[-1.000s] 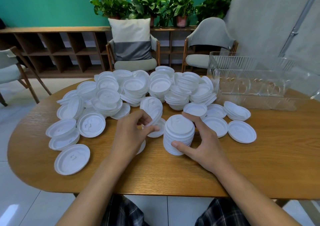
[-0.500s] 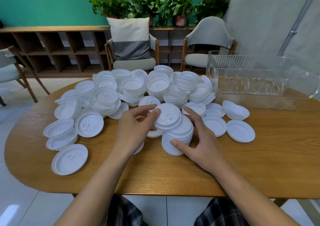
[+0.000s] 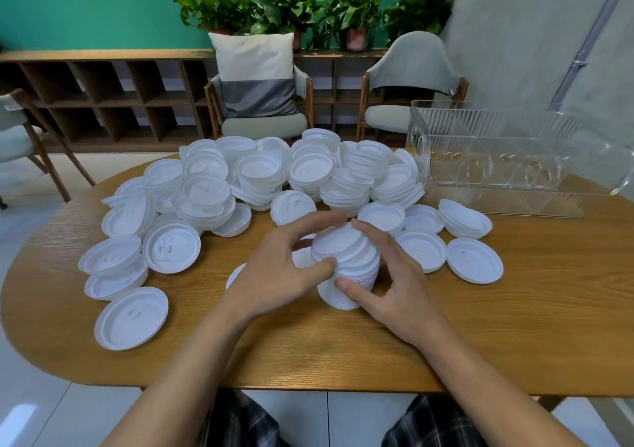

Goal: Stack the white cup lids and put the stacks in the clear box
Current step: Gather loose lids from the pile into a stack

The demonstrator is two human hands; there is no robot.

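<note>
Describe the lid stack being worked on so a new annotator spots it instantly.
On the oval wooden table, look on the near side of the heap of white lids. The lid stack stands there, top lids skewed; it alone is held between the left hand and right hand.

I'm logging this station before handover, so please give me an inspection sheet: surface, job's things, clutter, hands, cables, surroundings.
Surface: wooden table, rounded at its left end.
Job's things: lid stack upright near the centre, top lids slightly askew; loose lids heaped and scattered behind and beside it; clear box at the far right, no lids seen inside.
Clutter: nothing seen.
Hands: left hand and right hand grip the lid stack from either side.
Cables: nothing seen.
Surroundings: chairs, one with a cushion; potted plants on a wooden shelf unit; teal wall.
</note>
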